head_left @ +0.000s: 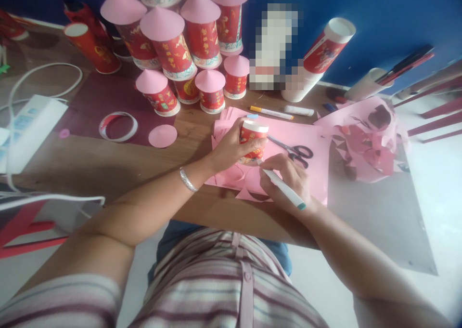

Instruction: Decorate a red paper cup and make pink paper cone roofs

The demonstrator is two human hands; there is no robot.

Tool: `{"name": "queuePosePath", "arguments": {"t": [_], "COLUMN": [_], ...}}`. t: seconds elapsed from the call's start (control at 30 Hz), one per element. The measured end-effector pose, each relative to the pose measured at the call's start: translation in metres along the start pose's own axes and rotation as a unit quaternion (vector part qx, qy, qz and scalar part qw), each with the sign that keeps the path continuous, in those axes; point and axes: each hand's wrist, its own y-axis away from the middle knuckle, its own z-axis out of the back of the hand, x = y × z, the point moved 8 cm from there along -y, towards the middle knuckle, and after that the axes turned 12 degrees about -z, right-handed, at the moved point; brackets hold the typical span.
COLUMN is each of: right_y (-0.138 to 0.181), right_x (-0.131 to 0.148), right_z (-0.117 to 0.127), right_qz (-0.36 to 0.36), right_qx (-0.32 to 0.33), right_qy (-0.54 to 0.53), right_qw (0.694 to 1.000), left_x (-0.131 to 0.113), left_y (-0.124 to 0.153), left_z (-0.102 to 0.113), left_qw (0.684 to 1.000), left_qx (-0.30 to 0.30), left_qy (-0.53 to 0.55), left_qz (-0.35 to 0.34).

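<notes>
My left hand (234,146) is wrapped round a small red paper cup (251,137) with white ends, holding it over the pink paper. A white marker (287,190) with a green end is gripped in my right hand (287,178). The marker's tip meets the lower edge of the cup or is very close to it; I cannot tell which. Pink paper sheets (314,174), with circles and scraps cut from them, lie under both hands. Just beyond my right hand, black-handled scissors (294,152) rest on the sheets.
Several red cups with pink cone roofs (164,41) stand stacked at the back. A tape roll (118,126) and a pink disc (162,136) lie left. Behind the paper is a yellow-capped marker (271,112). Pink scraps (371,140) pile up right; a power strip (32,130) sits far left.
</notes>
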Motion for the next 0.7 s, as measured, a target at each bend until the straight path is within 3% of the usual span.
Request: {"name": "queuePosePath", "arguments": {"t": [0.7], "right_y": [-0.0014], "right_x": [0.0035], "right_z": [0.0007], "right_qz": [-0.005], "right_qx": [0.021], "right_qy": [0.026], "right_qw": [0.999], "left_x": [0.0002], "left_y": [-0.0003], "left_z": [0.0007], "left_qw": [1.0], "left_qx": [0.0], "left_qy": [-0.011], "left_qz": [-0.001]}}
